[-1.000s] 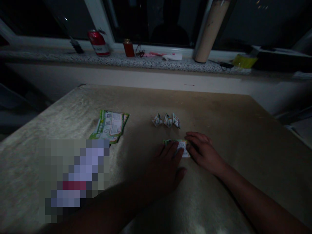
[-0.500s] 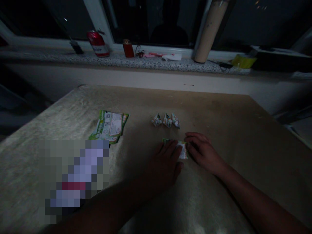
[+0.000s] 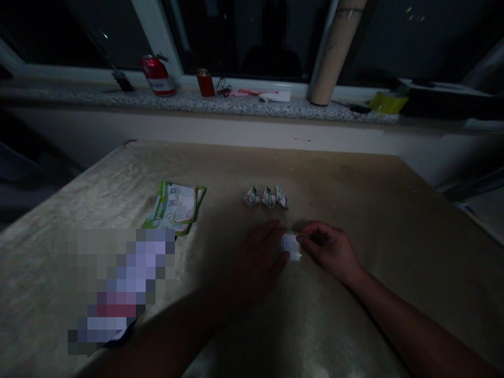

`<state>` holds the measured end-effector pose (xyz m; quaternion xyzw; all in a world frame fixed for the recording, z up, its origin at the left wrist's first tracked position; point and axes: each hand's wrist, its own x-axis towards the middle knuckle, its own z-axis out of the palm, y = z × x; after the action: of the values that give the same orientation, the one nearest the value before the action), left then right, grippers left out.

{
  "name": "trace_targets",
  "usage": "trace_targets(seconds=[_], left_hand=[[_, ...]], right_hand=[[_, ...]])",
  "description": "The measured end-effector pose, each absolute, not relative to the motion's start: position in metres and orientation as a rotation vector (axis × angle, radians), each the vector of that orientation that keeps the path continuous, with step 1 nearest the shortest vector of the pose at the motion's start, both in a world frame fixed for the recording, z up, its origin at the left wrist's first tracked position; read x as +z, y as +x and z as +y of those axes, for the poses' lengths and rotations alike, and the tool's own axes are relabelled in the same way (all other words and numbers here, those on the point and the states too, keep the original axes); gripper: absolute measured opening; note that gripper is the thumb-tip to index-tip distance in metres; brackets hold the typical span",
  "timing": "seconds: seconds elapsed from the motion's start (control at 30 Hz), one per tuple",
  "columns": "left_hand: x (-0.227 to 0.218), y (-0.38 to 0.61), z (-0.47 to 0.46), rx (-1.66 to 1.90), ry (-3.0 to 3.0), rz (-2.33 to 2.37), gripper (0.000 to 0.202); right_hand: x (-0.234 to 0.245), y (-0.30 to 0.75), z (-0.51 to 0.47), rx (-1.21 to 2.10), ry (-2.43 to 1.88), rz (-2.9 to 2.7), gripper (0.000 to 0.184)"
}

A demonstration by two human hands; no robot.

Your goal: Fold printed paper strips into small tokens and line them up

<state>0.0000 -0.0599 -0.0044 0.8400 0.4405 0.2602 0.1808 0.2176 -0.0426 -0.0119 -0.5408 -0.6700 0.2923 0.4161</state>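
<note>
A small piece of printed paper (image 3: 291,247), white with lines of text, lies on the table between my hands. My left hand (image 3: 260,254) grips its left side, with the fingers at the upper edge and the thumb at the lower one. At the top right corner my right hand (image 3: 333,249) pinches the paper between thumb and index finger. Just beyond sit three small folded paper shapes in a row: a left one (image 3: 252,196), a middle one (image 3: 269,197) and a right one (image 3: 282,198). The paper's left part is hidden under my left hand.
Green and white printed packets (image 3: 175,207) lie left on the table (image 3: 334,178), beside a pixelated long object (image 3: 129,283). On the windowsill (image 3: 181,105) behind stand a red can (image 3: 157,76), an orange jar (image 3: 205,83) and a tall cardboard tube (image 3: 334,58).
My left hand has gone from lying flat over the paper to gripping its left side. My right fingers have closed on the right corner. More of the paper's white face shows.
</note>
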Motion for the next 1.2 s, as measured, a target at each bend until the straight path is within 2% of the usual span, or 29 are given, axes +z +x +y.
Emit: trace_targets(seconds=[0.1,0.13,0.27,0.37,0.43,0.53,0.6,0.93,1.2], left_hand=[[-0.002,-0.009,-0.047,1.066,1.924,1.385,0.066],[-0.001,-0.01,-0.043,1.103,1.729,1.354,0.067],[0.003,-0.006,-0.037,0.983,1.219,1.061,0.042],[0.005,0.0,-0.04,1.099,1.035,1.041,0.056],[0.007,0.002,-0.043,1.11,0.984,1.044,0.057],[0.008,0.003,-0.046,1.041,1.02,1.068,0.031],[0.008,0.002,-0.047,1.036,1.056,1.098,0.025],[0.006,0.005,-0.053,1.076,1.01,1.151,0.026],[0.004,0.004,-0.053,1.075,0.982,1.121,0.034]], right_hand=[[-0.004,0.218,-0.046,0.892,-1.289,-1.424,0.019],[-0.001,0.218,-0.047,0.932,-1.258,-1.356,0.021],[0.008,0.219,-0.05,1.007,-1.197,-1.254,0.023],[0.01,0.22,-0.052,0.983,-1.171,-1.3,0.023],[0.01,0.22,-0.054,0.958,-1.165,-1.337,0.023],[0.01,0.22,-0.055,0.943,-1.163,-1.363,0.023],[0.01,0.22,-0.055,0.95,-1.158,-1.349,0.023],[0.004,0.213,-0.053,1.182,-1.149,-1.289,0.021],[0.008,0.214,-0.054,1.231,-1.164,-1.279,0.018]])
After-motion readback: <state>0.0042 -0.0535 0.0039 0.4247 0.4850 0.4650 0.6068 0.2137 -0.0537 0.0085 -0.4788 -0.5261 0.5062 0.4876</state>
